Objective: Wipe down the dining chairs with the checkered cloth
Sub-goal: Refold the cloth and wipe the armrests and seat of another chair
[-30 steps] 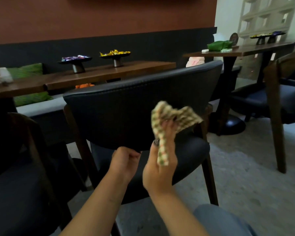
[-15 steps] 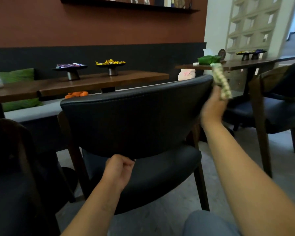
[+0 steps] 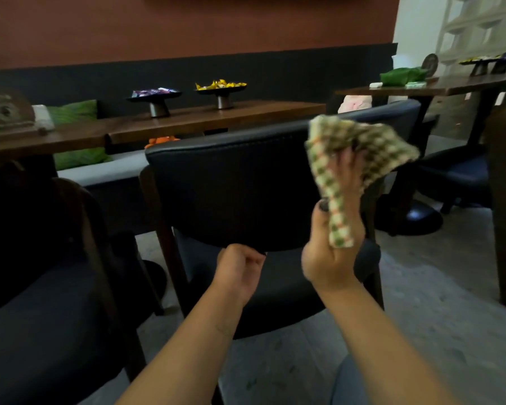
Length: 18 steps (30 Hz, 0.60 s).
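The right hand (image 3: pixel 332 252) held the checkered cloth (image 3: pixel 354 162) up in front of the dark chair's backrest (image 3: pixel 231 188), fingers curled round its bunched lower end, so the cloth's long axis ran roughly upright and it fanned out toward the top right. The left hand (image 3: pixel 238 268) gripped the backrest's bottom edge with fingers curled. Behind the chair stood a long wooden counter (image 3: pixel 187 121) carrying two footed dishes.

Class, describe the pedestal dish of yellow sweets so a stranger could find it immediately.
Find the long wooden table against the dark wall panel. Two black pedestal dishes stand on it; the yellow-sweets dish is the right-hand one, while its neighbour holds purple wrappers.
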Motion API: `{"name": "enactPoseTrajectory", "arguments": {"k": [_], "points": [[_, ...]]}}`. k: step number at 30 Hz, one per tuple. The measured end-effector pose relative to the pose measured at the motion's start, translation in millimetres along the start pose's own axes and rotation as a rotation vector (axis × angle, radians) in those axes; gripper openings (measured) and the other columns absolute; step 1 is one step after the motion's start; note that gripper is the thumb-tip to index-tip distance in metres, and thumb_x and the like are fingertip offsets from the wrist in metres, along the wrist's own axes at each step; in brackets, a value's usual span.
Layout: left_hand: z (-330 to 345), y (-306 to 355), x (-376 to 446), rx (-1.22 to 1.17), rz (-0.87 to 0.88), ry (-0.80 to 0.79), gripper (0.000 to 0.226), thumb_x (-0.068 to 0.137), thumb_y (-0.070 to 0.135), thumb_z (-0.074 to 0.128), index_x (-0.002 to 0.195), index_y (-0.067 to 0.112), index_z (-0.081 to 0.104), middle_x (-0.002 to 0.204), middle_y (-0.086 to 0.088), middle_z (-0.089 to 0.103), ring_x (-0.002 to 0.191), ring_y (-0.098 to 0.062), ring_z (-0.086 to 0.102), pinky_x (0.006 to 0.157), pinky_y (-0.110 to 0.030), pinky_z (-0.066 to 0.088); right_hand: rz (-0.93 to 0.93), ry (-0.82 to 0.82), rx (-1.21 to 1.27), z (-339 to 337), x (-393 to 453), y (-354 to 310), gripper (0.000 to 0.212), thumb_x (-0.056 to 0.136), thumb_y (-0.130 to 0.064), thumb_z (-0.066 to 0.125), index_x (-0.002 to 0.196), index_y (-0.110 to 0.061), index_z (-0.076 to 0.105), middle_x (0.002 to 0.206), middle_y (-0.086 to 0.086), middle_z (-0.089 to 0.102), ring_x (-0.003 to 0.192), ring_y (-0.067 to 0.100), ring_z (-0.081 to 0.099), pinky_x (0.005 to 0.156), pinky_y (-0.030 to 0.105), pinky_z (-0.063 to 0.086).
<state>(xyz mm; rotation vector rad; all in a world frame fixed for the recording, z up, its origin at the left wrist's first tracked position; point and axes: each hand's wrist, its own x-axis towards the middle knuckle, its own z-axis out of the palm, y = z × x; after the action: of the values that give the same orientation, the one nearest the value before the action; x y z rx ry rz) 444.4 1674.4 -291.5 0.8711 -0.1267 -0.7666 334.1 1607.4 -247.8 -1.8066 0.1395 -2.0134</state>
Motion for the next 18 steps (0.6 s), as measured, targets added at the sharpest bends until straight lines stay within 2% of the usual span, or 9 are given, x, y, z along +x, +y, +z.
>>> {"name": "enactPoseTrajectory", "arguments": {"k": [1,3,6,9,12,14,16,17,18], "points": [[-1,0,0,0.008,0.009,-0.024,0.073,0.062,-0.029,0.03,0.121,0.001,0.062,0.129,-0.019,0.061,0.118,-0.034,0.06,0.109,-0.046,0.042,-0.111,-0.06,-0.073,4,0,-2,0.044,0.101,-0.017,0.035,0.135,0.011,0.037,0.14,0.034,0.036,0.134,0.054,0.028,0.11,0.068,0.019],[-3,1,-1,0.003,0.014,-0.056,0.071,0.066,-0.029,0.029,0.121,-0.001,0.062,0.128,-0.019,0.063,0.118,-0.034,0.061,0.109,-0.045,0.042,-0.3,-0.133,-0.205,12,9,-3,0.043,0.097,-0.015,0.04,0.133,0.009,0.041,0.142,0.026,0.035,0.136,0.051,0.025,0.111,0.068,0.013],[-1,2,0,-0.015,0.0,-0.058,0.066,0.064,-0.028,0.03,0.113,-0.001,0.065,0.116,-0.015,0.068,0.101,-0.027,0.069,0.089,-0.034,0.055,-0.601,-0.238,-0.411,22,28,-5,0.044,0.096,-0.026,0.038,0.135,-0.01,0.049,0.143,0.006,0.041,0.141,0.027,0.023,0.114,0.052,0.007],[-4,-1,6,-0.037,0.013,-0.061,0.065,0.067,-0.031,0.026,0.107,0.001,0.066,0.103,-0.012,0.069,0.09,-0.024,0.069,0.079,-0.032,0.052,-0.873,-0.393,-0.577,20,36,3,0.045,0.09,-0.033,0.049,0.131,-0.017,0.057,0.136,0.001,0.054,0.132,0.024,0.037,0.115,0.043,0.009],[-12,-3,9,0.008,0.038,-0.114,0.056,0.077,-0.027,0.03,0.111,0.002,0.064,0.102,-0.014,0.066,0.089,-0.023,0.066,0.081,-0.032,0.052,-1.148,-0.673,-0.549,7,38,19,0.044,0.084,-0.022,0.056,0.126,-0.012,0.062,0.128,0.006,0.062,0.123,0.025,0.046,0.115,0.041,0.017],[-16,-4,9,0.03,0.046,-0.184,0.047,0.081,-0.021,0.037,0.099,0.005,0.072,0.098,-0.012,0.067,0.086,-0.019,0.066,0.079,-0.029,0.054,-1.252,-0.86,-0.572,-4,35,30,0.049,0.081,-0.016,0.053,0.129,-0.007,0.058,0.129,0.009,0.061,0.125,0.027,0.049,0.114,0.04,0.019],[-19,-5,9,0.047,0.062,-0.245,0.035,0.08,-0.013,0.054,0.09,0.01,0.077,0.092,-0.008,0.072,0.082,-0.015,0.068,0.071,-0.023,0.057,-1.297,-1.065,-0.656,-14,33,35,0.051,0.08,-0.017,0.052,0.13,-0.006,0.056,0.131,0.009,0.06,0.127,0.025,0.05,0.114,0.04,0.022],[-18,-5,8,0.052,0.062,-0.258,0.028,0.084,-0.006,0.057,0.099,0.009,0.076,0.096,-0.008,0.073,0.085,-0.016,0.069,0.071,-0.023,0.057,-1.328,-1.162,-0.719,-21,32,37,0.051,0.079,-0.019,0.053,0.129,-0.008,0.057,0.13,0.007,0.06,0.128,0.022,0.05,0.114,0.038,0.023],[-19,-7,9,0.054,0.061,-0.262,0.03,0.09,-0.002,0.052,0.112,0.006,0.07,0.104,-0.01,0.073,0.091,-0.019,0.07,0.073,-0.025,0.057,-1.373,-1.23,-0.763,-28,33,41,0.051,0.078,-0.02,0.054,0.127,-0.01,0.06,0.129,0.005,0.062,0.129,0.019,0.05,0.113,0.037,0.023]]}}
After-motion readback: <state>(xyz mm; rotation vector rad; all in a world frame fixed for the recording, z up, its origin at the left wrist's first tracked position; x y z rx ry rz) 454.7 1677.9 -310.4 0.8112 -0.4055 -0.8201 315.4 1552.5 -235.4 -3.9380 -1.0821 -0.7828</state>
